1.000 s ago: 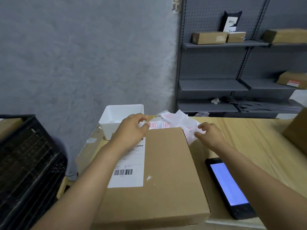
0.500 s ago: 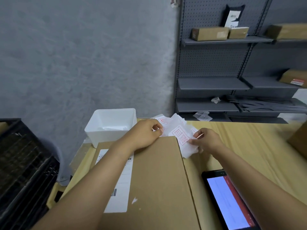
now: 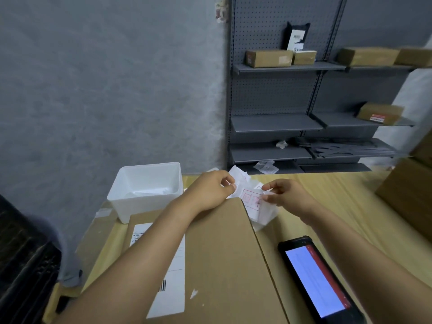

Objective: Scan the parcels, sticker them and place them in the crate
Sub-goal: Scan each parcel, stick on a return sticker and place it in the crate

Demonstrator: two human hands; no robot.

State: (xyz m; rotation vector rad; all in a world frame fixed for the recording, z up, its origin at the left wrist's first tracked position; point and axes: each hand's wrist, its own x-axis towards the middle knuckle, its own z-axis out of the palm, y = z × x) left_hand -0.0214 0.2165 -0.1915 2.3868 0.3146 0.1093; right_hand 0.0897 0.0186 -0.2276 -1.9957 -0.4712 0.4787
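Thumb and forefinger of the left hand (image 3: pixel 210 190) are curled and pinch the left edge of a white sticker sheet (image 3: pixel 251 201) with a red stamp; the right hand (image 3: pixel 285 195) pinches its right edge the same way. The sheet is held over the sticker pile (image 3: pixel 240 177), just past the far edge of the cardboard parcel (image 3: pixel 224 265) on the wooden table (image 3: pixel 339 206). A handheld scanner (image 3: pixel 315 279) lies right of the parcel, a white bin (image 3: pixel 147 188) to its far left, the black crate (image 3: pixel 23 265) at the left edge.

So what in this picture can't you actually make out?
All in the head view:
- Shipping label text: too small, and the left forearm covers part.
- Black crate: cut off by the left edge; its inside is unseen.
- Scanner screen text: blurred, and the bottom edge cuts it off.
- Sticker sheet print: blurred red marks, pinched by the left hand and right hand.
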